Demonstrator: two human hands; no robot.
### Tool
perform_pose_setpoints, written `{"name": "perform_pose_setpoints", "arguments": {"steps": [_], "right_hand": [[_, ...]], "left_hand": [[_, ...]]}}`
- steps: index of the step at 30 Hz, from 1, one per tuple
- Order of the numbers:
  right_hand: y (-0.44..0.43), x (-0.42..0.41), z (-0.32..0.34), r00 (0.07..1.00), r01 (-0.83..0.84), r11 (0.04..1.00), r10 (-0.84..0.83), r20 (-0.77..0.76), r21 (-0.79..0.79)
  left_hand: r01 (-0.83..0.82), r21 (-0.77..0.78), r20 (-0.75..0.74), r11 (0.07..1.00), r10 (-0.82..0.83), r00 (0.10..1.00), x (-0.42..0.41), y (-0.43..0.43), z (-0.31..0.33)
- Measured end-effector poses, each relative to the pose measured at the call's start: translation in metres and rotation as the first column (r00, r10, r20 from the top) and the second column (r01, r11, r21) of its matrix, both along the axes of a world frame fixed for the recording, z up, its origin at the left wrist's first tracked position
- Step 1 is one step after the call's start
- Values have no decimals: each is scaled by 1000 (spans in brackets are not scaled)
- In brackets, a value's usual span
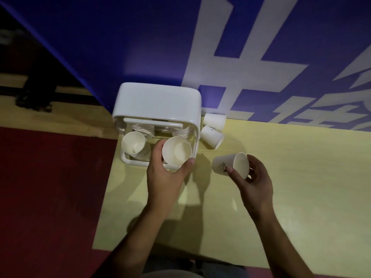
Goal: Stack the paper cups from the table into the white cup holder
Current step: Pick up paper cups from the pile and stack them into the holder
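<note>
The white cup holder (156, 103) stands at the table's back left corner, seen from above. A stack of paper cups (134, 145) fills its left slot. My left hand (164, 177) grips a paper cup (176, 153) mouth up over the holder's right slot. To the right of it, my right hand (255, 181) holds a printed paper cup (230, 166) tilted on its side above the table. Two more paper cups lie on their sides beside the holder's right wall, one (214, 119) behind the other (212, 136).
The pale yellow table (301, 177) spreads out to the right and toward me. A blue banner with white characters (241, 57) rises behind it. Red floor (50, 187) lies to the left of the table edge.
</note>
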State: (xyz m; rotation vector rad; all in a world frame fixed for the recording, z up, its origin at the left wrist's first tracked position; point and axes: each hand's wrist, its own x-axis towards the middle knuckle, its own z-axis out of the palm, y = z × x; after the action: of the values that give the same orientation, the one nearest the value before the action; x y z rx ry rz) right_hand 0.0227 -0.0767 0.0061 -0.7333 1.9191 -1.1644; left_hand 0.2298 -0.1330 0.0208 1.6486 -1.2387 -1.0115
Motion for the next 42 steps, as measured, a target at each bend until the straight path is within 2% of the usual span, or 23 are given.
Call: {"name": "perform_pose_setpoints", "arguments": {"steps": [4, 11, 15, 20, 22, 24, 26, 27, 28, 30, 33, 35, 38, 42], "right_hand": [[-3, 20, 1, 1000, 15, 1000, -15, 1, -20], [-2, 30, 3, 999, 42, 998, -43, -3, -56], [-2, 37, 9, 998, 59, 995, -56, 36, -84], [-16, 55, 20, 999, -19, 994, 15, -35, -109], [-27, 68, 24, 993, -99, 985, 88, -82, -138], [-38, 79, 24, 966, -216, 966, 191, -172, -139], [-47, 88, 19, 931, -306, 945, 270, -247, -119], [-50, 91, 15, 917, -333, 937, 296, -268, -107], [-53, 93, 9, 903, -358, 929, 320, -286, -91], [-59, 97, -3, 870, -409, 910, 370, -326, -58], [-68, 101, -19, 821, -471, 882, 432, -373, -18], [-74, 102, -29, 782, -507, 862, 472, -407, 25], [-80, 103, -42, 742, -545, 831, 539, -399, 110], [-85, 98, -47, 725, -608, 784, 612, -318, 125]], "left_hand": [[99, 6, 72, 995, -99, 992, 14, -18, -14], [267, 168, 163, 949, -294, 942, 17, -38, -47], [285, 219, 217, 933, -331, 918, 18, -41, -64], [268, 260, 278, 928, -338, 899, 20, -44, -69], [329, 280, 268, 902, -403, 875, 25, -44, -68], [457, 264, 169, 849, -507, 845, 34, -43, -71], [451, 240, 144, 860, -491, 859, 49, -40, -79], [436, 263, 53, 861, -464, 884, 52, -38, -74], [395, 293, 65, 871, -430, 900, 55, -35, -73], [277, 273, -7, 921, -286, 958, 64, -30, -69], [190, 261, -159, 946, -152, 976, 62, -35, -60], [218, 281, -213, 935, -161, 964, 55, -44, -55], [291, 294, -166, 910, -251, 954, 48, -50, -58], [326, 338, -52, 883, -328, 943, 43, -55, -70]]}}
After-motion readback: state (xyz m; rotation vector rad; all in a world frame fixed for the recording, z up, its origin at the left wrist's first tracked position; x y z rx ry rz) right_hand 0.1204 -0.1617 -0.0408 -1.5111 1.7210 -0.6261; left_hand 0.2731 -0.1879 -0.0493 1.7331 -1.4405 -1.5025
